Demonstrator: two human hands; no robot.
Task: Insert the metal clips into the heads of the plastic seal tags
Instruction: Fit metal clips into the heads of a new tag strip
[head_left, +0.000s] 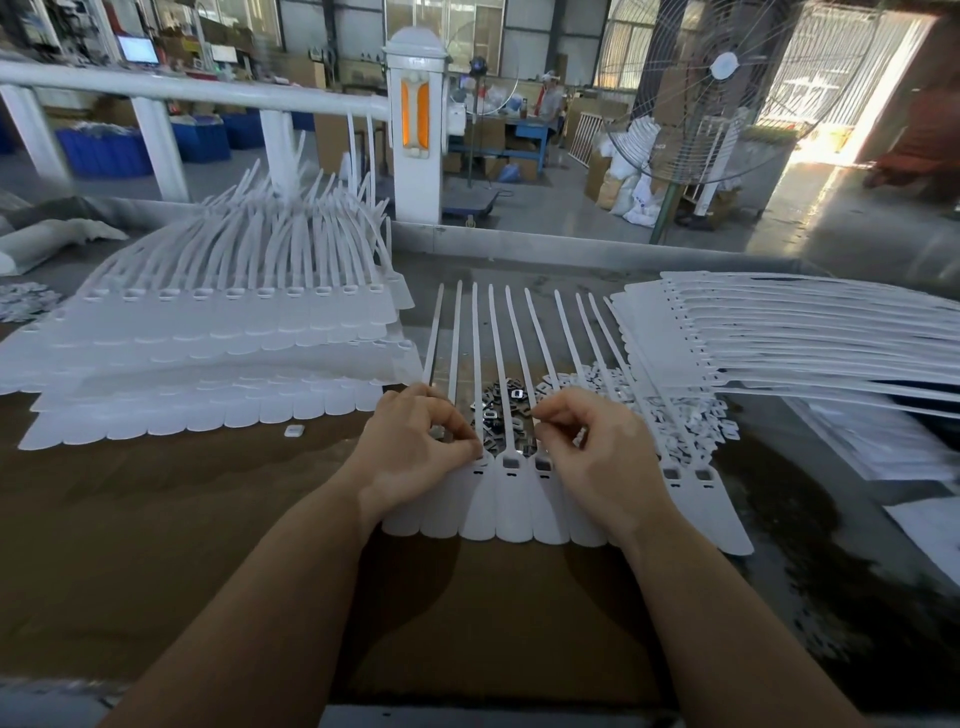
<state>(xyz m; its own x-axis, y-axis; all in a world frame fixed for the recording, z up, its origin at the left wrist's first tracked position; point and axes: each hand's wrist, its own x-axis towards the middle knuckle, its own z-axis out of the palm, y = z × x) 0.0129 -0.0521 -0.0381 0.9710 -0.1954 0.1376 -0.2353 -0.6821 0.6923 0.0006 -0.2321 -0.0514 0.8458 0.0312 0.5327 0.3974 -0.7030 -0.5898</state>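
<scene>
Brown worktable (182, 519) is covered by white tag stacks (218, 338) and a joined strip of seal tags (524, 509), metal clips (506, 410) heaped behind its heads — left hand (415, 447) and right hand (597, 447) curled, fingertips pinched at the heads, held clips cannot be told.

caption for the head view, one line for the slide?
Both hands, left hand and right hand, fit metal clips into a strip of seal tags.

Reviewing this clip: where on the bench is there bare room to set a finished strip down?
Bare brown bench lies below the left tag stack, left of the left hand, and nearer than the tag strip. Crowded: the clip pile behind the right hand, and the right stack.
</scene>
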